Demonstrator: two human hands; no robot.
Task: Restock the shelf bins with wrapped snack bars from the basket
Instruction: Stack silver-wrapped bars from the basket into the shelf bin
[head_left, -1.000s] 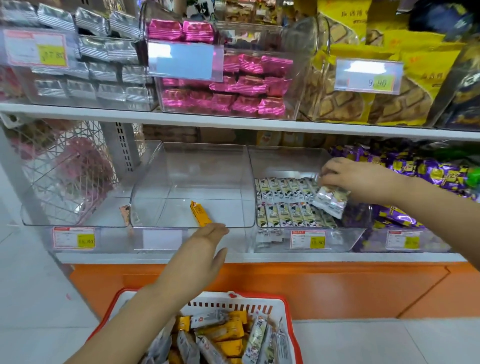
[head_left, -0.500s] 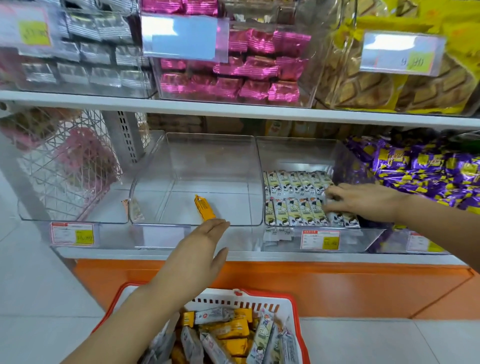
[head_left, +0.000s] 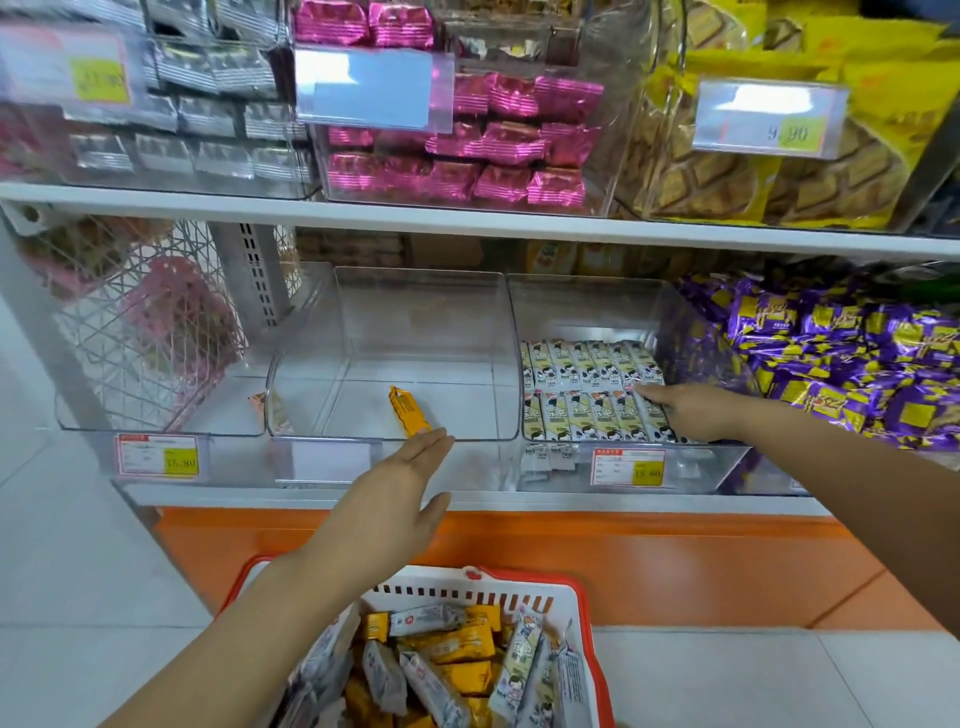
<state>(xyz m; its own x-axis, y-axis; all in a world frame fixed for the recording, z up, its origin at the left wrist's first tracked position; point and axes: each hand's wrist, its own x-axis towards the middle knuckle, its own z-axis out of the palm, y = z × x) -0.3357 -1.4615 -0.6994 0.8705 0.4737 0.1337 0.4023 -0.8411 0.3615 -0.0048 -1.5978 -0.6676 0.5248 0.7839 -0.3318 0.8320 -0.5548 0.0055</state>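
Right hand (head_left: 691, 413) has dropped onto the white bars (head_left: 582, 364) in the right bin (head_left: 587, 304), fingers flat; its tag (head_left: 628, 467) reads 15.80. Left hand (head_left: 384, 509), fingers straight together, hovers at the near edge of the roomy middle bin (head_left: 415, 312), by one orange bar (head_left: 409, 410); basket (head_left: 566, 597) nearest.

The left hand (head_left: 395, 501) is bare and runs into a bare, smooth left forearm (head_left: 249, 623) at the near left, and the right hand (head_left: 693, 413) likewise joins a bare right forearm (head_left: 857, 493) at the right (both uncovered to the frame edge).
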